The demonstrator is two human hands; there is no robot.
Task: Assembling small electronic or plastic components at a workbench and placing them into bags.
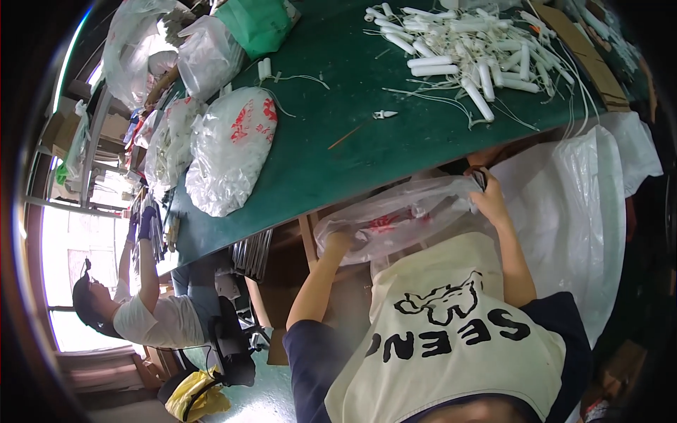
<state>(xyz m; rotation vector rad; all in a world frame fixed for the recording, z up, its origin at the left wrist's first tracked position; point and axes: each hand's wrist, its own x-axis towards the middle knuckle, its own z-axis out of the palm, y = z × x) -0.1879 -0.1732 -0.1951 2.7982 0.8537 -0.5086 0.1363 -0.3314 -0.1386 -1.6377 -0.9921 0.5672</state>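
A clear plastic bag (402, 211) with red print is stretched between my hands, just below the table's front edge. On its left end is my left hand (338, 244); its fingers are hidden by the plastic. My right hand (488, 199) is closed on the bag's right end, with a small dark thing (480, 179) at its fingertips that I cannot make out. Above, on the green table (324, 162), lie a small white pointed piece (384, 114) and a thin brown stick (344, 137).
Many white tubes with wires (486, 53) are heaped at the far right, beside a cardboard strip (585, 53). Filled plastic bags (233, 151) stand on the left. White sheeting (564, 218) hangs at my right. A co-worker (159, 317) sits at the left.
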